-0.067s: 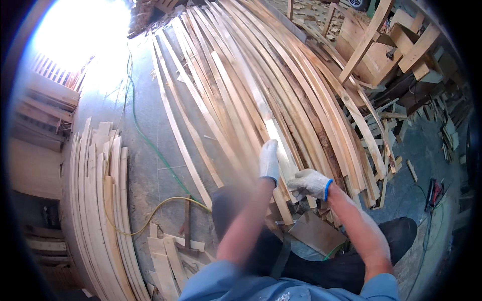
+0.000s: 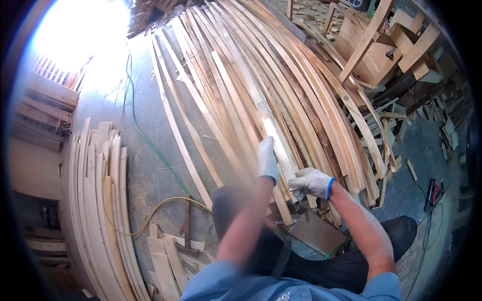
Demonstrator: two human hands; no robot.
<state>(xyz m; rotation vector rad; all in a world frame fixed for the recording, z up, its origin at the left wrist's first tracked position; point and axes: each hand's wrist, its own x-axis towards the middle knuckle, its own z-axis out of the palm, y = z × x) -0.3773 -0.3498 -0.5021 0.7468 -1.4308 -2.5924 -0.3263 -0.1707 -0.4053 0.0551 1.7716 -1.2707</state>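
Note:
A long pale wooden board (image 2: 275,134) lies lengthwise in front of me, with its near end between my hands. My left hand (image 2: 267,159), in a white knit glove with a blue cuff, is against the board's left edge, fingers pointing away from me and close together. How far they wrap under the board is hidden. My right hand (image 2: 312,182), gloved alike, has its fingers curled over the board's near end. Many similar long strips (image 2: 221,95) spread out on both sides. One strip to the right has rough bark (image 2: 314,125) along it.
A stack of shorter boards (image 2: 93,200) stands at left, with a green hose (image 2: 143,138) and yellow hose (image 2: 163,203) nearby. A hammer-like tool (image 2: 187,233) lies by wood offcuts (image 2: 165,261). At right are a wooden frame (image 2: 369,42), scraps, and a red-and-black tool (image 2: 433,194).
My left hand has shifted slightly left and away from me along the board's edge. My right hand stays nearly in place at the near end.

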